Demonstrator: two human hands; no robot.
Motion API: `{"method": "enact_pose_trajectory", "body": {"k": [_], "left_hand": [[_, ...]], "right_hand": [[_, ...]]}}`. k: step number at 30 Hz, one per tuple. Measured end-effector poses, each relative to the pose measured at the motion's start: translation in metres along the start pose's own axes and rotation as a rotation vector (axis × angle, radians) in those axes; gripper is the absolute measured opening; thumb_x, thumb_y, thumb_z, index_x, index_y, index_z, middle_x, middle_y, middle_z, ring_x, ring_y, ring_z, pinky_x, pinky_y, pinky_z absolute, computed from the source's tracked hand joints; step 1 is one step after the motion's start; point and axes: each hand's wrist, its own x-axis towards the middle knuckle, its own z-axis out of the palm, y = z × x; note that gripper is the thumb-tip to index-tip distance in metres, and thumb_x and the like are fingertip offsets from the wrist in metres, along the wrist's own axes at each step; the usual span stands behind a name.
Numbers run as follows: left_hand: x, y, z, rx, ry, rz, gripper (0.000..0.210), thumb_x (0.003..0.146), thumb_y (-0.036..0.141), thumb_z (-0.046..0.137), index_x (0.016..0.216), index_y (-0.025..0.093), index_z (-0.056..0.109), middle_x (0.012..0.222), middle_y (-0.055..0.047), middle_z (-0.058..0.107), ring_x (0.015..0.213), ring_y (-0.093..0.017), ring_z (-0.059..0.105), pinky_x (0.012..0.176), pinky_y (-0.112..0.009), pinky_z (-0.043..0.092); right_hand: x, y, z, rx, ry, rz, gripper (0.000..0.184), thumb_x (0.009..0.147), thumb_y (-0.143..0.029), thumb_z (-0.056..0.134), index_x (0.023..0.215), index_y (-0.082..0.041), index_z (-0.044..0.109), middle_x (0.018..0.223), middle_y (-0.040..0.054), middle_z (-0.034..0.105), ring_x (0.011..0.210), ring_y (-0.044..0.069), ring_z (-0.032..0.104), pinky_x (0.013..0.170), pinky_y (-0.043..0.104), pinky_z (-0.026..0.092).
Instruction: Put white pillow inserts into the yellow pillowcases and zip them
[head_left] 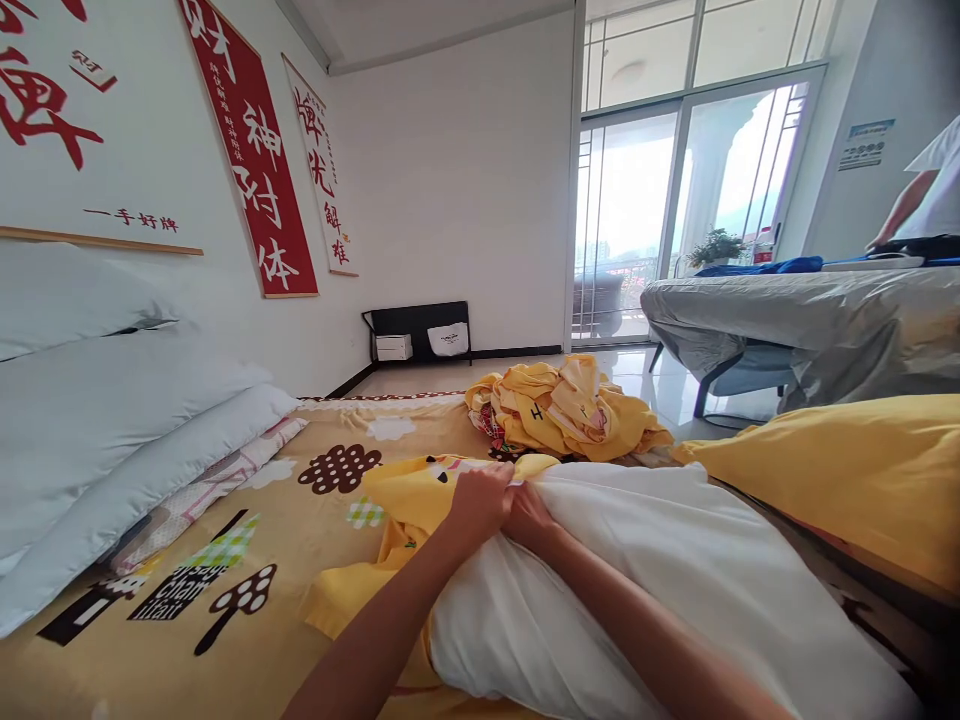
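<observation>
A white pillow (652,560) lies across the bed in front of me, with a yellow printed pillowcase (409,495) spread at its left end and partly beneath it. Where the two meet, my left hand (484,498) is closed on the pillowcase's edge. Right beside it, my right hand (531,515) is closed around the pillow's gathered end. The hands touch or nearly touch, and the fingertips are mostly hidden.
White pillows (127,400) are stacked at left. Beyond my hands sits a heap of yellow pillowcases (562,410). A yellow-covered pillow (847,470) lies at right. Behind it stand a plastic-covered table (772,300) and a person (934,185); a black rack (416,325) stands by the wall.
</observation>
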Motion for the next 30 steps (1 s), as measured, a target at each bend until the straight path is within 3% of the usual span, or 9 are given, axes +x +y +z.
{"method": "enact_pose_trajectory", "body": {"k": [4,7,11,14,17,20,23,27,30], "left_hand": [[-0.026,-0.025,0.016,-0.033,-0.068,-0.056,0.02,0.085,0.015,0.043,0.098,0.018,0.058,0.105,-0.01,0.065,0.097,-0.021,0.061,0.082,-0.031,0.043],[-0.065,-0.056,0.026,-0.09,-0.113,-0.121,0.015,0.082,0.014,0.045,0.091,0.018,0.056,0.096,-0.008,0.065,0.089,-0.019,0.06,0.077,-0.028,0.045],[-0.113,-0.082,0.039,-0.208,-0.028,-0.171,0.025,0.077,0.012,0.045,0.099,0.019,0.055,0.102,-0.008,0.06,0.098,-0.022,0.056,0.088,-0.035,0.045],[-0.129,-0.081,0.042,-0.187,0.083,-0.074,0.048,0.069,0.003,0.042,0.113,0.02,0.052,0.118,-0.01,0.054,0.114,-0.026,0.048,0.099,-0.044,0.037],[-0.13,-0.073,0.038,-0.198,0.094,0.174,0.047,0.067,0.0,0.039,0.107,0.021,0.051,0.12,-0.009,0.054,0.116,-0.023,0.047,0.1,-0.041,0.035],[-0.125,-0.074,0.029,-0.173,0.043,0.351,0.022,0.075,0.006,0.041,0.089,0.019,0.051,0.097,-0.006,0.06,0.094,-0.02,0.053,0.088,-0.035,0.039],[-0.115,-0.086,0.015,-0.025,-0.036,0.382,0.011,0.083,0.017,0.042,0.076,0.018,0.051,0.08,-0.004,0.06,0.079,-0.019,0.052,0.079,-0.035,0.038],[-0.103,-0.094,-0.014,0.1,-0.227,0.34,0.041,0.093,0.034,0.038,0.059,0.018,0.053,0.065,-0.004,0.061,0.071,-0.018,0.056,0.079,-0.037,0.037],[-0.102,-0.076,-0.033,0.185,-0.287,0.345,0.048,0.091,0.048,0.045,0.057,0.019,0.062,0.061,-0.006,0.063,0.066,-0.019,0.058,0.079,-0.037,0.039]], "right_hand": [[-0.019,-0.002,-0.022,0.006,-0.052,0.024,0.034,0.088,-0.021,0.05,0.117,-0.013,0.066,0.12,0.016,0.064,0.113,0.029,0.057,0.1,0.042,0.044],[-0.074,-0.02,-0.037,0.009,0.046,-0.111,0.043,0.087,-0.024,0.053,0.129,-0.016,0.057,0.135,0.0127,0.055,0.128,0.026,0.046,0.107,0.04,0.039],[-0.155,-0.046,-0.018,-0.225,0.35,-0.539,0.036,0.093,-0.025,0.049,0.128,-0.028,0.058,0.124,0.0004,0.065,0.112,0.015,0.058,0.091,0.026,0.046],[-0.177,-0.048,0.003,-0.441,0.486,-0.558,0.04,0.096,-0.019,0.039,0.131,-0.031,0.056,0.116,0.0005,0.069,0.102,0.017,0.063,0.084,0.029,0.044],[-0.162,-0.037,0.007,-0.423,0.427,-0.52,0.043,0.097,-0.016,0.036,0.133,-0.029,0.054,0.124,0.0049,0.065,0.109,0.021,0.06,0.091,0.035,0.039],[-0.126,-0.024,-0.001,-0.258,0.319,-0.544,0.039,0.098,-0.017,0.037,0.131,-0.029,0.055,0.122,0.0031,0.065,0.108,0.02,0.059,0.095,0.037,0.037],[-0.087,-0.015,-0.013,-0.086,0.128,-0.554,0.035,0.098,-0.021,0.042,0.128,-0.033,0.057,0.11,0.0011,0.068,0.1,0.018,0.059,0.091,0.037,0.037],[-0.04,-0.011,-0.023,-0.021,-0.106,-0.507,0.04,0.091,-0.014,0.051,0.124,-0.036,0.06,0.1,0.0015,0.069,0.094,0.019,0.058,0.088,0.036,0.035],[-0.013,-0.016,-0.025,-0.022,-0.172,-0.476,0.045,0.087,-0.009,0.05,0.119,-0.038,0.064,0.094,0.0017,0.068,0.092,0.019,0.058,0.086,0.035,0.033]]}}
